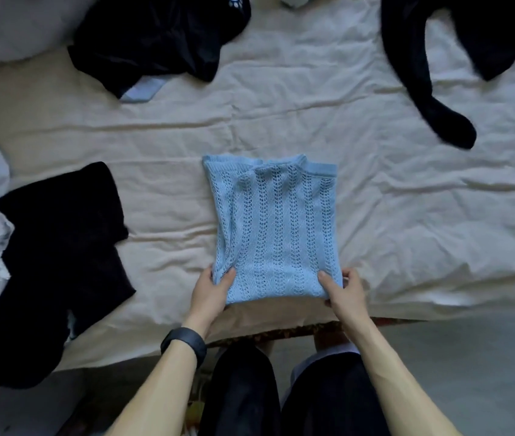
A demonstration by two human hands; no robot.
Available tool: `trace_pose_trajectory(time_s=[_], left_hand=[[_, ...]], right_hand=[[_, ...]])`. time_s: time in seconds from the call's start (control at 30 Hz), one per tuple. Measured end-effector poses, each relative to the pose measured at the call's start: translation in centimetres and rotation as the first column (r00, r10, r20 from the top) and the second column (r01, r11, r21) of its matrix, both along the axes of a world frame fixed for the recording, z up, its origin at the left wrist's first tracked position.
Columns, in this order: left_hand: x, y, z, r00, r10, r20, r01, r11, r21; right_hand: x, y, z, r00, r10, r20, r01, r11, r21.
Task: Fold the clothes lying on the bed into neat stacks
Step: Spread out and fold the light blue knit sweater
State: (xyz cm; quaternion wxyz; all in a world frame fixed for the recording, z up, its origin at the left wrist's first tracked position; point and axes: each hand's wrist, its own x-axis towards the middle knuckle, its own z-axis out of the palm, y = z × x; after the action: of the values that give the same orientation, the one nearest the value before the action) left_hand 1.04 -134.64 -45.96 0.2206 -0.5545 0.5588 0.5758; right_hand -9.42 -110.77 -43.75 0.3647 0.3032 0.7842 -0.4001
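The knit point(273, 228) looks light and very soft. Its open, lacy weave will likely sag and stretch if lifted by one point, and a fingertip could catch in the holes. It is best taken at the two corners of the near hem, where all the layers can be pinched together, and kept low over the bed point(313, 105) so the folds do not slide apart.

The hands are at those corners. The left hand point(210, 292) has a narrow grip on the near left corner, thumb on top and fingers tucked beneath. The right hand point(344, 294) pinches the near right corner the same way.

The knit lies in the middle of the frame on the cream sheet, near the bed's front edge. It is pale blue with vertical eyelet stripes, already folded to a narrow rectangle with the ribbed neckline at the far end. Its left side bunches a little. The next fold would probably bring the near hem up to the neckline.

Black clothes point(61, 247) lie unfolded at the left, upper left and upper right of the frame.
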Motion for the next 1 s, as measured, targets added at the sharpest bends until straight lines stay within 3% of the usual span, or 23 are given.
trace_pose_trajectory(time_s=[0.13,0.2,0.3,0.43,0.53,0.6,0.67,0.8,0.9,1.0], left_hand=[[-2.0,-0.6,0.8,0.991,-0.117,0.060,0.123,0.986,-0.115],[-4.2,-1.5,1.0,0.989,-0.145,-0.028,0.132,0.954,-0.268],[-9.8,-3.4,0.6,0.969,-0.232,-0.088,0.163,0.861,-0.482],[-15.5,-4.8,-0.2,0.879,-0.467,0.096,0.427,0.680,-0.596],[-16.6,-5.1,-1.3,0.814,-0.578,0.057,0.465,0.590,-0.660],[-16.7,-5.5,-2.2,0.839,-0.539,-0.074,0.374,0.671,-0.639],[-16.4,-6.1,-2.9,0.899,-0.398,-0.181,0.230,0.782,-0.579],[-17.2,-6.2,-2.8,0.948,-0.243,-0.206,0.122,0.875,-0.469],[-18.7,-6.3,-2.4,0.915,-0.366,-0.173,0.242,0.837,-0.490],[-19.2,-7.1,-2.8,0.902,-0.405,-0.148,0.259,0.783,-0.566]], right_hand=[[-2.0,-0.9,1.2,0.954,0.284,0.095,-0.296,0.942,0.160],[-4.0,-1.7,1.2,0.929,0.370,-0.015,-0.358,0.907,0.224],[-8.7,-4.2,0.2,0.930,0.307,-0.203,-0.268,0.943,0.196],[-14.4,-7.7,-2.4,0.931,0.271,-0.246,-0.233,0.957,0.171],[-16.6,-8.7,-3.7,0.938,0.200,-0.283,-0.160,0.974,0.160],[-17.5,-8.7,-4.2,0.924,0.141,-0.355,-0.115,0.989,0.095],[-17.8,-8.5,-4.6,0.915,0.123,-0.385,-0.101,0.992,0.077],[-18.0,-8.1,-5.3,0.902,0.193,-0.386,-0.194,0.980,0.038],[-19.2,-9.0,-5.1,0.861,0.242,-0.447,-0.252,0.967,0.038],[-20.2,-10.1,-4.7,0.838,0.243,-0.489,-0.259,0.965,0.037]])
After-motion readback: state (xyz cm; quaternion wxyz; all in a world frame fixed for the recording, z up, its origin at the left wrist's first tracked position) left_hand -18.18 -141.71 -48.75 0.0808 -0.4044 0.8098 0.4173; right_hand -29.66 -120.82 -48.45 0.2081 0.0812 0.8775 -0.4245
